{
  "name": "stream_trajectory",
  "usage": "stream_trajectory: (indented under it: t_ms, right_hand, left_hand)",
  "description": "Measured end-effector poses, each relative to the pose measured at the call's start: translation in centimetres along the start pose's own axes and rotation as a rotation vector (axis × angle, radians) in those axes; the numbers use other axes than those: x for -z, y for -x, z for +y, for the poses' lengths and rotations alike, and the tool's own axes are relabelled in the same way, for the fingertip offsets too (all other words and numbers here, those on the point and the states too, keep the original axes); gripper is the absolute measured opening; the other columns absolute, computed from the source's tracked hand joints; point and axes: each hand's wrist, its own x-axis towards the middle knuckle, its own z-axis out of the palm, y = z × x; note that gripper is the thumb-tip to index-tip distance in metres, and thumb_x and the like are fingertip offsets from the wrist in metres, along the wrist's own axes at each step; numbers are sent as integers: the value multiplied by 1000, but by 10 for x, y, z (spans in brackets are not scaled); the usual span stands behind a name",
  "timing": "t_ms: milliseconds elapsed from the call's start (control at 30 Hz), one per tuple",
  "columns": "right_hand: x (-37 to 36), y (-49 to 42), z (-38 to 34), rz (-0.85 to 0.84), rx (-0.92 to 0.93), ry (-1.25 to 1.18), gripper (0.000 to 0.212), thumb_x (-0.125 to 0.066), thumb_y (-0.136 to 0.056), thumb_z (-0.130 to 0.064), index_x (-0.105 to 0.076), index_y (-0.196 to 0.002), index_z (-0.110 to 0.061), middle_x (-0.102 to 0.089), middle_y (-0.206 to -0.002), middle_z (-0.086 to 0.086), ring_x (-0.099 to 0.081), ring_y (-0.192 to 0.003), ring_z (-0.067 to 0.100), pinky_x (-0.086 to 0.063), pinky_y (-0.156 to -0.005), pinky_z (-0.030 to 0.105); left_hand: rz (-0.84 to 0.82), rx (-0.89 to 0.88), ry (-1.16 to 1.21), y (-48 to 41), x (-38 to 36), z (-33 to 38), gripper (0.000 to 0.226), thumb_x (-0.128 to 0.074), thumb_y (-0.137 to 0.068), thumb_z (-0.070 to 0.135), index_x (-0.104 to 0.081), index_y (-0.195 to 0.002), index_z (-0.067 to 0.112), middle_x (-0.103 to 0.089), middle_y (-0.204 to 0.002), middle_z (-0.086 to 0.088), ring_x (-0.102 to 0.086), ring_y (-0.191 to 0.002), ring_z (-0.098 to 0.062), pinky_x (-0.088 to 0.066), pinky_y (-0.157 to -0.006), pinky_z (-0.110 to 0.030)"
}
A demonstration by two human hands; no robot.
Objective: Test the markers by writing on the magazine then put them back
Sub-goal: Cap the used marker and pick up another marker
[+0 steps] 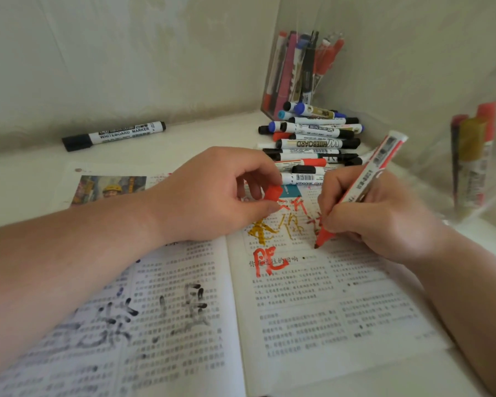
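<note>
Red marker [364, 187] gripped in right hand [367, 216], tip on right page of open magazine [312, 296] beside red & gold scrawl. Left hand [221, 196] pinches red cap [273, 192] just above page. Marker pile [312, 144] & clear holder [295, 73] behind; lone black marker [113, 136] on tabletop [212, 133], left.

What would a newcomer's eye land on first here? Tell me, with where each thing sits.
The right hand, centre right, grips an uncapped red marker with its tip at the right page of the open magazine, beside bold red and yellow strokes. The left hand pinches the red cap just above that page. Behind them, a pile of whiteboard markers lies in the back corner before a clear holder.
</note>
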Motion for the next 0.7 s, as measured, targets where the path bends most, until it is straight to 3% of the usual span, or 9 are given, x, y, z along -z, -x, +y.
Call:
stream_trajectory:
  t_ms: [133,267,433,567,700]
  right_hand:
    - [-4,0,4,45,44,-57,7,-65,-64,-3,-58,-62,-3,-52,-45,-5,-41,-40,3,-31,-42,12]
    - [-7,-3,9,122,127,-195,7,-71,-72,-5,-64,-73,-6,-48,-49,1,-34,-44,13,-28,-45,22]
    - [-5,-4,9,96,165,-295,11,-74,-72,-5,-71,-78,-13,-48,-53,4,-36,-46,14,-30,-47,25]
    - [-4,-6,11,122,147,-318,5,-68,-77,-7,-70,-81,-6,-39,-55,12,-29,-49,20,-25,-47,27]
    - [-7,-4,12,105,176,-206,8,-66,-81,-9,-69,-86,-4,-51,-54,2,-43,-49,15,-36,-48,20]
  left_hand:
    - [-3,9,69,1,0,2,34,-86,-77,27,-68,-105,33,-71,-90,19,-67,-87,-9,-53,-80,-28]
    - [-69,26,130,1,-1,5,50,-88,-76,21,-63,-118,30,-73,-96,20,-69,-89,-12,-55,-83,-38]
    - [-77,41,169,0,-1,7,54,-88,-76,20,-61,-121,32,-75,-96,16,-70,-88,-14,-56,-85,-41]
    - [-103,47,182,0,-1,12,56,-88,-76,19,-59,-122,34,-75,-95,18,-70,-91,-16,-55,-87,-43]
    - [-118,33,205,2,-2,17,57,-88,-76,17,-58,-120,38,-76,-95,15,-71,-90,-17,-54,-87,-38]
